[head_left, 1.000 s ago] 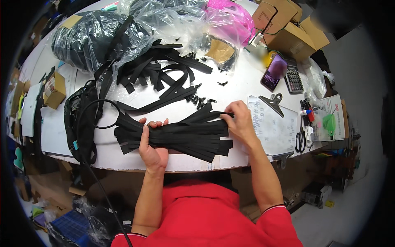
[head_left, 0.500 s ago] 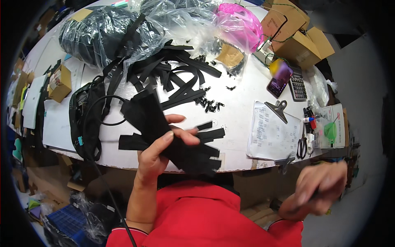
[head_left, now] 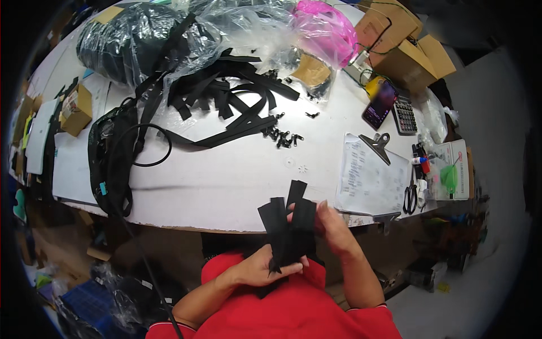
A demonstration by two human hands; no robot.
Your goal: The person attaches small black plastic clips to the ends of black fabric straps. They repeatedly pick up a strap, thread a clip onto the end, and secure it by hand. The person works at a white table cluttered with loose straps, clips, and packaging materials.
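Observation:
A bundle of black zipper strips is held up in front of my body at the table's near edge, its ends fanned upward. My left hand grips the lower end of the bundle. At its right side my right hand holds the upper part, with the thumb at the edge and fingertips partly hidden behind the strips. More black zipper strips lie in a loose heap on the table beyond. Small black zipper sliders are scattered beside that heap.
Plastic-wrapped black rolls and a pink bag stand at the back. On the right are a clipboard, scissors, a phone, a calculator and cardboard boxes. A black mesh bag with a cable lies left.
My left hand has brought the strips down and to the right, off the table and close to my body. My right hand has come in from the right and taken hold of the strips.

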